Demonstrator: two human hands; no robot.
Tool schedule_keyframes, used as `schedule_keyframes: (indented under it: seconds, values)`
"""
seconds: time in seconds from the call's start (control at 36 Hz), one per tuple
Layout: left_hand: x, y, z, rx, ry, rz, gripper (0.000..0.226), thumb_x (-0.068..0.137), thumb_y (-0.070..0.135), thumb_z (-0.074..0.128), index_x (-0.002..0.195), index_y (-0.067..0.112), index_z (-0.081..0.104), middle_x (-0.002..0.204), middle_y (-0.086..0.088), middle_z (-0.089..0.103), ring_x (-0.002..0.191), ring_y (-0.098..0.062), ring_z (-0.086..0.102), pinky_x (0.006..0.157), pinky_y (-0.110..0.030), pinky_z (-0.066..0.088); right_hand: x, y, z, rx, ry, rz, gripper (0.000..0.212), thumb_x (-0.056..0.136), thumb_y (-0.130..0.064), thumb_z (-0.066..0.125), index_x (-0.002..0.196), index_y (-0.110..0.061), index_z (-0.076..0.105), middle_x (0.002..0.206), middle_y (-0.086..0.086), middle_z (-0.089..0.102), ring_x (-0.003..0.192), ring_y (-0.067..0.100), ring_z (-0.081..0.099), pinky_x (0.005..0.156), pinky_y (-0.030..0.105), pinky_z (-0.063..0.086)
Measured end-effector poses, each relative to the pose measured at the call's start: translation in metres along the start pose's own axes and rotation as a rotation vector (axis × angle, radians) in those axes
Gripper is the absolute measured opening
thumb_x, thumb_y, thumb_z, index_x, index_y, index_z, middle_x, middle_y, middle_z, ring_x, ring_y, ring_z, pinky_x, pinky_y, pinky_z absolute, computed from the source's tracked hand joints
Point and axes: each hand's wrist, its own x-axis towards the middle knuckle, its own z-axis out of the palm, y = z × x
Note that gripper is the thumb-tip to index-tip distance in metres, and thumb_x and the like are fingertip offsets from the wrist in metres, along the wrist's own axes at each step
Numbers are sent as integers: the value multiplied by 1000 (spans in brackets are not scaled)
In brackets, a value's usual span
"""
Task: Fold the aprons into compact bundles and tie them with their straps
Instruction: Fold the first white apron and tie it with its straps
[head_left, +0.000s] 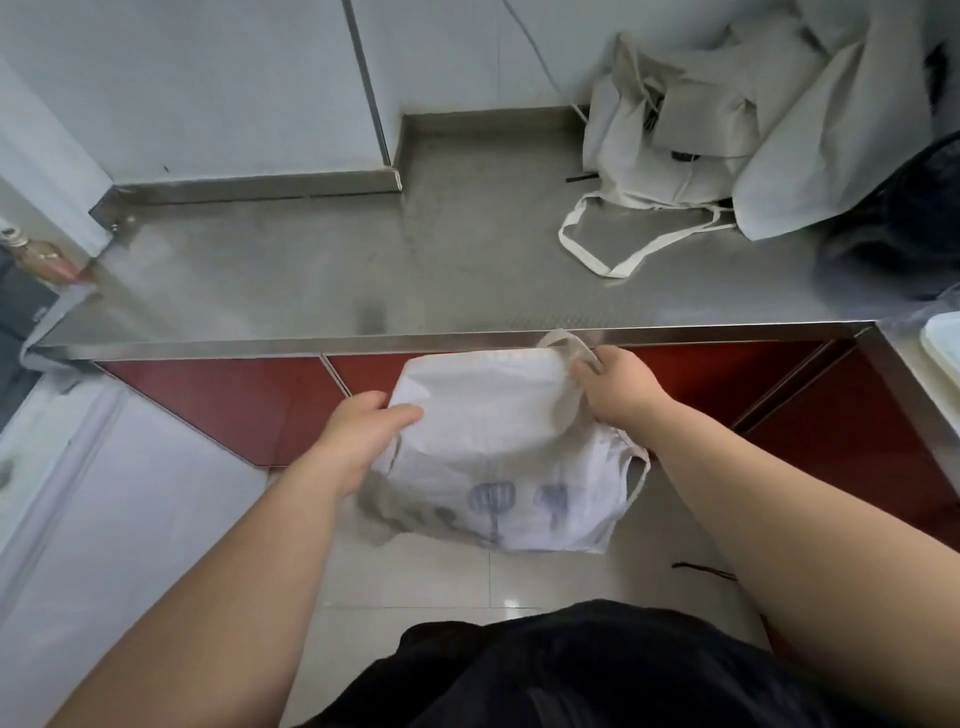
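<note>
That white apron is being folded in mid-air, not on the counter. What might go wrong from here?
1. The apron hangs in front of the counter, above the floor, gripped only at its sides by the left hand and right hand; the loose fold could sag open or slip down.
2. A strap dangles free on the right; it might get tucked inside the bundle or tangle, leaving little to tie with.

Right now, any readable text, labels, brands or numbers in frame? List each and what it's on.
No text is legible.
On the white fabric apron held by the left hand and right hand, the blue-grey print is too blurred to read and may be only a picture.
On the clear bottle at the left edge, any label is too small and blurred.
On the pile of white aprons on the steel counter, no text shows.
</note>
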Motion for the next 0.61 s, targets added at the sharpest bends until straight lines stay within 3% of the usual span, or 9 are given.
schedule_keyframes:
  seconds: [0.06, 0.11, 0.22, 0.33, 0.44, 0.53, 0.61]
  values:
    - [1, 2, -6, -89, -2, 8, 5, 77, 4, 70, 77, 8, 67, 83, -16, 72, 77, -29, 67, 80, -47, 53, 0, -1, 3, 13, 56, 11, 29, 95, -20, 43, 68, -11, 39, 69, 1, 44, 67, 19, 41, 57, 31, 30]
    - [2, 7, -12, -171, -8, 23, 8, 78, -1, 69, 78, 7, 68, 79, -14, 71, 74, -26, 66, 81, -42, 53, 1, -4, 3, 53, 90, 8, 23, 94, -17, 43, 75, -4, 46, 71, 3, 46, 69, 19, 42, 55, 32, 30]
    - [12, 16, -29, -316, -76, 5, 21, 81, -1, 66, 101, 0, 67, 94, -17, 71, 80, -25, 69, 79, -36, 56, 1, -10, 1, 152, 87, -7, 22, 91, -12, 46, 83, 5, 59, 75, 7, 53, 70, 18, 46, 58, 28, 35]
    - [20, 27, -38, -377, -130, 0, 22, 83, -9, 56, 103, -3, 63, 86, -12, 72, 72, -19, 70, 68, -26, 58, 0, -18, -8, 238, 140, -19, 24, 91, -13, 51, 70, -12, 62, 71, 4, 57, 70, 18, 52, 66, 30, 42]
    - [23, 41, -41, -409, -141, 39, 22, 86, -12, 51, 100, 0, 62, 79, -9, 73, 70, -16, 70, 61, -23, 57, -2, -27, -15, 264, 74, -50, 16, 89, -14, 58, 75, -16, 64, 79, 6, 65, 76, 21, 60, 77, 36, 51]
    - [25, 49, -44, -376, -93, 77, 32, 83, -16, 51, 110, -2, 60, 95, -12, 69, 79, -20, 69, 65, -27, 55, -2, -33, -20, 194, -14, -56, 7, 85, -16, 66, 78, -14, 66, 82, 11, 66, 73, 20, 58, 71, 33, 50]
    - [26, 55, -45, -407, -82, 124, 40, 82, -18, 51, 117, 1, 56, 104, -11, 67, 90, -20, 65, 68, -26, 55, 1, -39, -25, -104, 49, -104, 12, 83, -15, 64, 74, -9, 61, 69, 3, 54, 72, 21, 50, 56, 26, 37]
